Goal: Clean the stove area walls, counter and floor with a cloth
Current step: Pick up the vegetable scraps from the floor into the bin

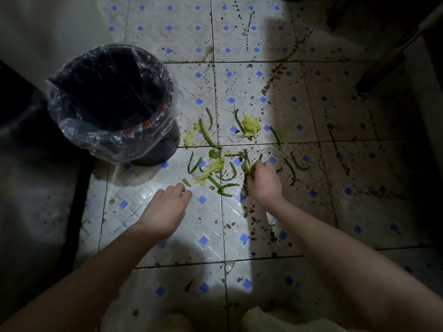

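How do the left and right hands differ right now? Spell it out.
The right hand grips green vegetable scraps; the left hand looks empty. The right hand sits among the scraps; the left hand hovers at their edge, nearer the bin. Both reach down over the tiled floor.

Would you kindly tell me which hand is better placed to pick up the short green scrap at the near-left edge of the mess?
Left. The left hand is free, its fingers almost on that scrap; the right hand grips stems, farther off.
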The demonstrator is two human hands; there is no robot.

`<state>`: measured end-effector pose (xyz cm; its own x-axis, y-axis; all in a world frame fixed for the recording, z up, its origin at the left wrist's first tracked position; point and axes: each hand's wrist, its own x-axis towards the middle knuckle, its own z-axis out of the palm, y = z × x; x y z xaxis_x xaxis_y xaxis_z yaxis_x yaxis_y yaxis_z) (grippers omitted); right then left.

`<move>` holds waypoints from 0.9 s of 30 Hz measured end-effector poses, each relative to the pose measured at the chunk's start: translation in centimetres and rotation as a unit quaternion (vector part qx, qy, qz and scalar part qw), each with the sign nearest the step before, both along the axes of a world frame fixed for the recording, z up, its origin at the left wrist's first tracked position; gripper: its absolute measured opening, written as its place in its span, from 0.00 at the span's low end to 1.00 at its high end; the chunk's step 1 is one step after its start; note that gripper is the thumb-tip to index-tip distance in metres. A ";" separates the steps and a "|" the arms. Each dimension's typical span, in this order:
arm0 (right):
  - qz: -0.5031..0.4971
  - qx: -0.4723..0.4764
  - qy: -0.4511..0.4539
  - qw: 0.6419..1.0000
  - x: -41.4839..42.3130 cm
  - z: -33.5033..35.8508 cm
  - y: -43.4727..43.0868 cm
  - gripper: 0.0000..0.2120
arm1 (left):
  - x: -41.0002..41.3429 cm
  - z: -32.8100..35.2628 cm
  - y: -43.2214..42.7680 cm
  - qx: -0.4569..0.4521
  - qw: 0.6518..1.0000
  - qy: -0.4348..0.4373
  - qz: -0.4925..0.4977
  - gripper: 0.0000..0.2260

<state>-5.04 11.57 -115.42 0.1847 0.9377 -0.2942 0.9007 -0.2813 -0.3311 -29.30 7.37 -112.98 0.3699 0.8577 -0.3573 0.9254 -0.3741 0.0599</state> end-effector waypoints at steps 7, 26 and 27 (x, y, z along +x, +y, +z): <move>0.002 -0.007 -0.013 1.000 -0.9 -1.2 0.5 0.16 | -0.7 1.0 1.7 0.020 0.999 -0.018 0.038 0.13; -0.037 0.005 0.153 0.988 2.2 0.1 -1.4 0.08 | 4.4 -1.2 4.3 -0.006 0.998 -0.045 0.033 0.25; -0.031 0.014 0.157 0.987 2.2 0.2 -1.5 0.08 | 4.6 -1.3 4.6 -0.016 0.998 -0.043 0.030 0.27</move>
